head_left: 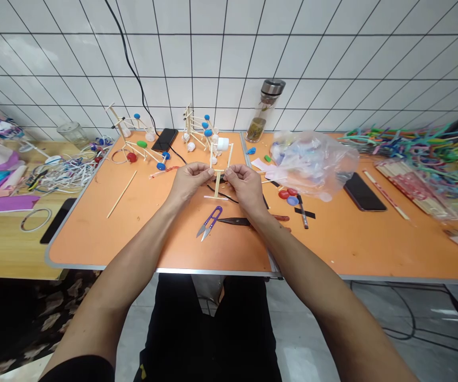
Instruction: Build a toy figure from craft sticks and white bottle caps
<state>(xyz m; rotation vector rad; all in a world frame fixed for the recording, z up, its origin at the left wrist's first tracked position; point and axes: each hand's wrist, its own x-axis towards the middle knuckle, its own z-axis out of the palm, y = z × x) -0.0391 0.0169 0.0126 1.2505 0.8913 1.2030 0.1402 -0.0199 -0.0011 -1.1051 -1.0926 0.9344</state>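
Observation:
Between my two hands is a small frame of wooden sticks (217, 184), with two uprights and a crosspiece. A white cylindrical part (223, 144) shows near the top of the uprights. My left hand (191, 182) pinches the frame's left side with thumb and fingers. On the opposite side, my right hand (245, 185) grips it the same way. Just below lie purple thread snips (209, 223) with blades spread. Dark-jawed pliers (234, 221) rest partly under my right wrist. Two similar stick models with coloured caps, a left one (141, 143) and a middle one (197, 127), stand behind.
A glass tea bottle (258, 118) stands by the tiled wall. A clear plastic bag (312, 162), red caps (284, 194), a marker (303, 212) and a phone (364, 192) lie to the right. Further left are a loose stick (121, 194) and tangled wires (63, 172).

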